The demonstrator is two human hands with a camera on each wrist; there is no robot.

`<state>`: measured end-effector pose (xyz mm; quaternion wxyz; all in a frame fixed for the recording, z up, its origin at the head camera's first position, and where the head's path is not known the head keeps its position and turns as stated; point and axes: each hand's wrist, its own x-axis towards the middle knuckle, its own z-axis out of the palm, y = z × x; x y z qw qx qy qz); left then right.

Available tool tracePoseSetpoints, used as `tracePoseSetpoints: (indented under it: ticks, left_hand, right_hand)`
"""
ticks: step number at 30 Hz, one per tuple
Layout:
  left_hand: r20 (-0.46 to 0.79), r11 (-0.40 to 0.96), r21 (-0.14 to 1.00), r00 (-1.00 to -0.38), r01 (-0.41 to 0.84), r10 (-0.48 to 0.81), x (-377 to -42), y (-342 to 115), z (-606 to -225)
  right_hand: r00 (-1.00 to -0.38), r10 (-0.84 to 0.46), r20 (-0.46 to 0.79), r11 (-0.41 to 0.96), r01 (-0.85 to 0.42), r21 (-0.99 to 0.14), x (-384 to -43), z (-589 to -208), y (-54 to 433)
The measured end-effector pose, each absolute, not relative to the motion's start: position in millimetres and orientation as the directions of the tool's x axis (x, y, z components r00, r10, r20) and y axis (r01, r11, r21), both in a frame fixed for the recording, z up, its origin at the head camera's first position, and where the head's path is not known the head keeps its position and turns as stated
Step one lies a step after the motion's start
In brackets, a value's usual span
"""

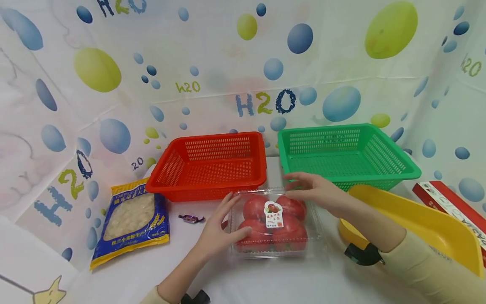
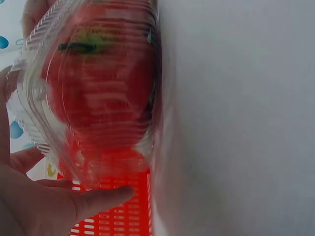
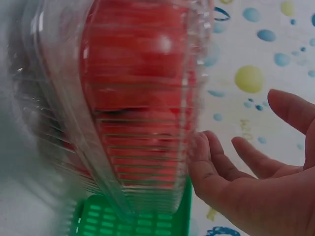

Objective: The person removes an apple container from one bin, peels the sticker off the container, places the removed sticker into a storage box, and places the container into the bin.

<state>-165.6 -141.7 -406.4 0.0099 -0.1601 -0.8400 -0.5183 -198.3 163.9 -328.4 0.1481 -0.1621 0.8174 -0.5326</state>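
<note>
A clear plastic clamshell box [image 1: 317,223] of several tomatoes [image 1: 290,230] lies on the white table, with a white label [image 1: 274,215] on its lid. My left hand [image 1: 218,232] is at the box's left side, fingers spread and thumb reaching over the front left corner. In the left wrist view, that thumb [image 2: 106,199] lies straight alongside the ribbed plastic. My right hand [image 1: 315,190] hovers at the back right edge, fingers loosely bent. In the right wrist view, its fingertips [image 3: 199,147] are close to the lid; whether they touch, I cannot tell.
Behind stand a red basket [image 1: 209,194] and a green basket [image 1: 349,177]. A yellow tub [image 1: 421,211] and a red-and-white box [image 1: 455,207] are on the right. To the left lie a blue-and-yellow bag [image 1: 130,215] and a small purple wrapped candy [image 1: 191,218].
</note>
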Motion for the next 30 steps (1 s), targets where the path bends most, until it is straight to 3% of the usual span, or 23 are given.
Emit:
tracePoseSetpoints:
  ticks: [9,22,30]
  left_hand:
    - [0.18,0.401,0.876,-0.954,0.266,0.24,-167.5,-137.8,-409.2]
    - [0.163,0.379,0.89,-0.954,0.252,0.251,-167.4,-139.6,-407.6]
    - [0.146,0.385,0.892,-0.958,0.236,0.249,-167.6,-139.5,-408.4]
  right_hand:
    - [-0.867,-0.48,-0.13,0.492,-0.144,-0.858,-206.0,-335.7,139.9]
    - [-0.828,-0.549,-0.109,0.661,-0.351,-0.664,-208.1,-328.7,122.2]
    - [-0.83,-0.536,-0.153,0.687,-0.323,-0.651,-210.3,-325.9,119.6]
